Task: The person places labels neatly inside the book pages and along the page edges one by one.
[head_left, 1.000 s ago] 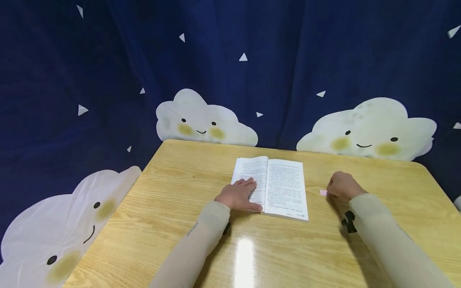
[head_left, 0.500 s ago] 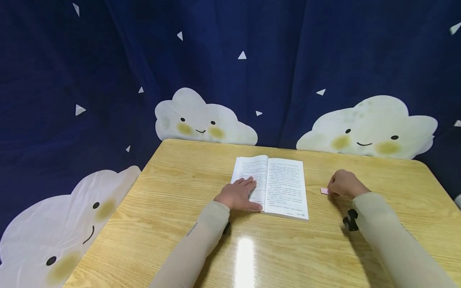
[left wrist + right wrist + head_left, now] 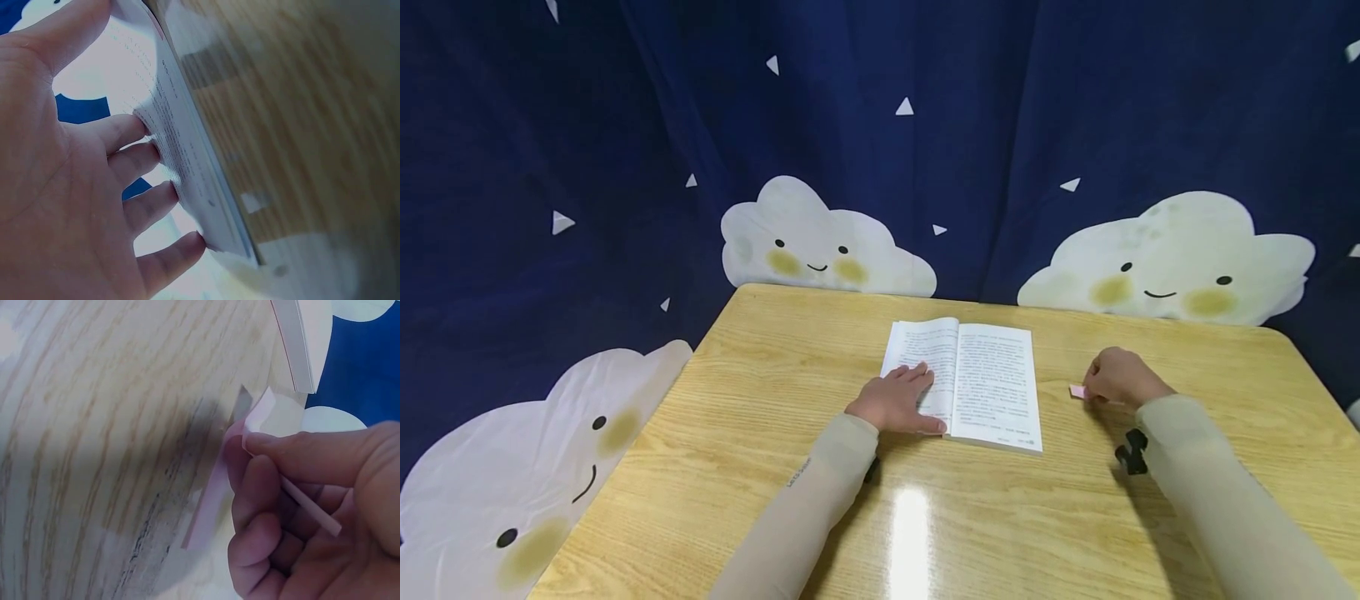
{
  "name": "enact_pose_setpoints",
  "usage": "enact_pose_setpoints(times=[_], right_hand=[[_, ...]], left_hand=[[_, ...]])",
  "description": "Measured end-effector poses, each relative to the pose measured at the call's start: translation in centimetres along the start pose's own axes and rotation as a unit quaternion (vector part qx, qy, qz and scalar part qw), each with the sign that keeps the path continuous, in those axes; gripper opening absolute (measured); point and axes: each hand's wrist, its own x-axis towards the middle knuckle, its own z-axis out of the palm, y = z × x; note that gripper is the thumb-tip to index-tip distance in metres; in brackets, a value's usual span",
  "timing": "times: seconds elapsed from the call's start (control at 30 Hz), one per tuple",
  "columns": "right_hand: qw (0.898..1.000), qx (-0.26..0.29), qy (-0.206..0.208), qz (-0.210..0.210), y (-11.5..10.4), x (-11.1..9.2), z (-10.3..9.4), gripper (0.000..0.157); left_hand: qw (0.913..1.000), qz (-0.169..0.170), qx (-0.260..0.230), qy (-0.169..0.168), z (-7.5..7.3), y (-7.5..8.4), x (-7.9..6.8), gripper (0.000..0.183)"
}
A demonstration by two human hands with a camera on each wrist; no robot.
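Observation:
On the table lies an open book (image 3: 996, 383), its printed pages facing up. My left hand (image 3: 891, 402) rests spread on the left page, thumb by the lower edge near the fold. In the left wrist view its fingertips touch the book's page (image 3: 181, 119). To the right of the book, my right hand (image 3: 1122, 377) pinches a small pink slip of paper (image 3: 1077, 391) between thumb and curled forefinger. The right wrist view shows pink paper (image 3: 215, 481) projecting above and below the fingertips, with a narrow pink end emerging by the palm. The middle of the paper is hidden by the fingers.
The wooden table (image 3: 760, 367) carries a bright light reflection near its front. Behind it hangs a dark blue curtain (image 3: 850, 100) with white smiling clouds and small triangles. A black wrist device (image 3: 1131, 452) sits under the right sleeve.
My right hand has shifted slightly right with the pink slip still pinched. The head view has tilted a little. The left hand and the book have stayed in place.

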Motion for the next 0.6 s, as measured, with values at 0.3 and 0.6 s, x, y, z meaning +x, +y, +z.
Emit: enact_pose_setpoints(times=[0.3, 0.6], right_hand=[[1.000, 0.006, -0.010, 0.007, 0.15, 0.08, -0.19, 0.014], [1.000, 0.017, -0.006, -0.011, 0.31, 0.09, 0.15, 0.016]], left_hand=[[1.0000, 0.001, -0.001, -0.006, -0.36, 0.10, -0.21, 0.094], [1.0000, 0.004, 0.004, -0.003, -0.28, 0.07, -0.10, 0.094]])
